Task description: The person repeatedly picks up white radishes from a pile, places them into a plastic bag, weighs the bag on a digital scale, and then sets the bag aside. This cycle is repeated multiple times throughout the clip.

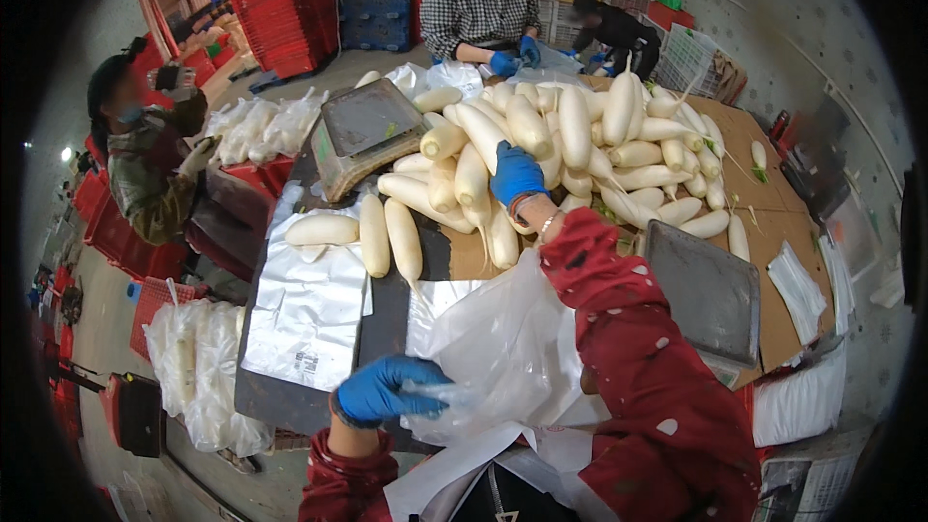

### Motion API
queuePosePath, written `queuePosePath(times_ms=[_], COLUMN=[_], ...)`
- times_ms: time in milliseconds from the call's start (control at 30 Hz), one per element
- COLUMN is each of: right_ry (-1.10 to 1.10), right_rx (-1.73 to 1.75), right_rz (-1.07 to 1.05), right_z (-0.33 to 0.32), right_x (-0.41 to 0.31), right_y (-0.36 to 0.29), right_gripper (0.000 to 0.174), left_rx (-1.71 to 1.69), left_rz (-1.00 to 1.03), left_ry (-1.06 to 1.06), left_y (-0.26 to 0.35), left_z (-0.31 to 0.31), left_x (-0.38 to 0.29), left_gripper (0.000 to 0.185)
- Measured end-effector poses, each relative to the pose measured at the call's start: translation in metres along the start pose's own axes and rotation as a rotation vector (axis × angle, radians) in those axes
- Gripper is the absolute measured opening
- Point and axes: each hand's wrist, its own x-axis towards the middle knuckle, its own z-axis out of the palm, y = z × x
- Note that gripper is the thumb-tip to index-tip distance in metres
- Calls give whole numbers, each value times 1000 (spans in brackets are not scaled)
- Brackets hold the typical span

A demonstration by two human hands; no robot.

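My left hand [391, 390], in a blue glove, grips the edge of a clear plastic bag [500, 333] in front of my body. The bag hangs loose over the table's near edge and looks slack. With its blue-gloved fingers curled round the lower end of a white daikon radish [480, 127], my right hand [518, 175] reaches into the heap. More daikon radishes [576, 127] are piled around it, some with green stem stubs. Two radishes [374, 235] lie apart at the heap's near left, and another radish [322, 229] rests on a stack of flat plastic bags [304, 312].
A bench scale [373, 119] stands left of the heap; a second scale [699, 290] is by my right arm. Cardboard [783, 217] covers the table's right side. Co-workers stand opposite [478, 7] and sit left [145, 159]. Filled bags [203, 370] stand at lower left.
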Motion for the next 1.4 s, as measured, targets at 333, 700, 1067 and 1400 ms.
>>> queuePosePath(times_ms=[333,700,1067,1400], right_ry=[40,-215,-350,-127], right_rx=[-198,109,1412,2246], right_rz=[70,166,337,-184], right_z=[31,-18,-23,-173], right_x=[27,-30,-63,-175], right_y=[1,8,52,82], right_gripper=[65,93,64,70], left_rx=[-119,-175,-91,-417], left_rz=[57,45,170,233], left_ry=[-34,45,38,346], left_y=[-25,-31,-16,4], left_z=[15,30,23,5], left_x=[-12,-36,-25,40], left_gripper=[29,27,32,42])
